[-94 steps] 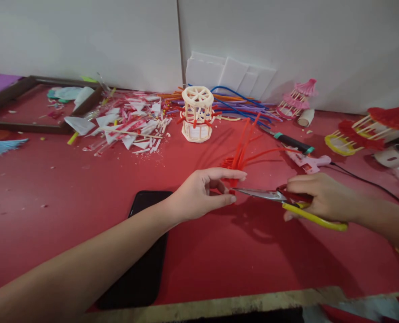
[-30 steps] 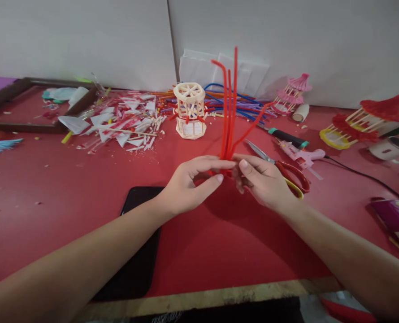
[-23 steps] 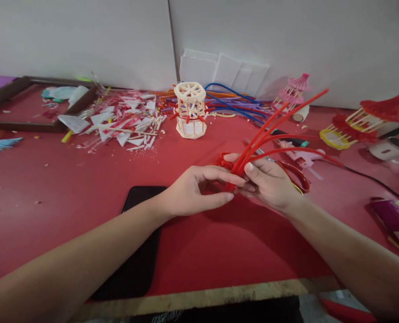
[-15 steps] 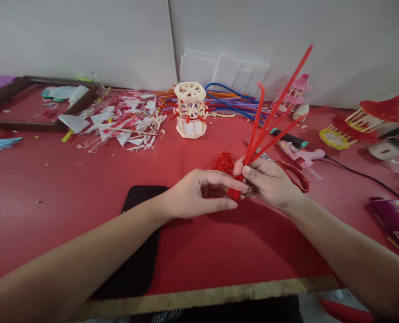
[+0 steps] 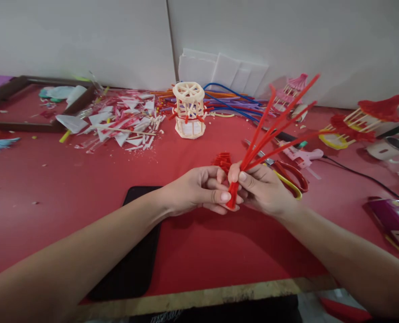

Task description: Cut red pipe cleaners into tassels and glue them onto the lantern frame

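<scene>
- The red desk [image 5: 68, 188] sits in front of a pale wall [image 5: 85, 40].
- A brown frame [image 5: 21, 126] lies on it, far to the left.
- A flat black thing [image 5: 135, 271] lies partly under the left arm.
- The red fuzzy sticks [image 5: 254, 154] are over the desk, between the two hands. Their tops spread up and to the right, and their low ends are bunched.
- The right hand [image 5: 266, 190] pinches the bunch with thumb and finger.
- The left hand [image 5: 199, 190] holds the low end, thumb on it.
- Scissors [image 5: 270, 162] with red and yellow handles lie just behind the right hand, partly hidden.
- A white see-through tower [image 5: 190, 129] stands upright near the back.
- A pink glue gun [image 5: 305, 156] lies right of the scissors.
- Short red bits [image 5: 223, 161] lie in a heap just past the hands.
</scene>
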Available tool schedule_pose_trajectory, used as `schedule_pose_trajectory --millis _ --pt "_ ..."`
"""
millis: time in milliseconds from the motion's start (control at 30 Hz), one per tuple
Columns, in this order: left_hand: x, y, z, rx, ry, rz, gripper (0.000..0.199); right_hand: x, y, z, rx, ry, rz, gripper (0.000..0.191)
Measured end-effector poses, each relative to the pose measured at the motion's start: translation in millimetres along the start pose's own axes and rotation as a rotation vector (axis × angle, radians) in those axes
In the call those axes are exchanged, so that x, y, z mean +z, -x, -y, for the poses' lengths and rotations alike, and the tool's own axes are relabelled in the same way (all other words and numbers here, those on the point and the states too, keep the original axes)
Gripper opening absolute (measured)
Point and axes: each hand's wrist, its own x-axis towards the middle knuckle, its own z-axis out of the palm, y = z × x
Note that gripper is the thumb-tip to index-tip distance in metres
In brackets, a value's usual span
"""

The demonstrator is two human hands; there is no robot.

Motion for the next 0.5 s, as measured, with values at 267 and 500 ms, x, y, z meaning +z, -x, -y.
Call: schedule_pose_trajectory --millis 267,500 --pt "1.8 -6 5 0.124 -0.244 -0.281 0.030 -3 0 4 -0.069 0.502 -0.303 0.038" --pt "7.1 -4 8 0.200 -0.413 -0.305 0.040 2 -1 10 -0.052 0.634 -0.374 0.030"
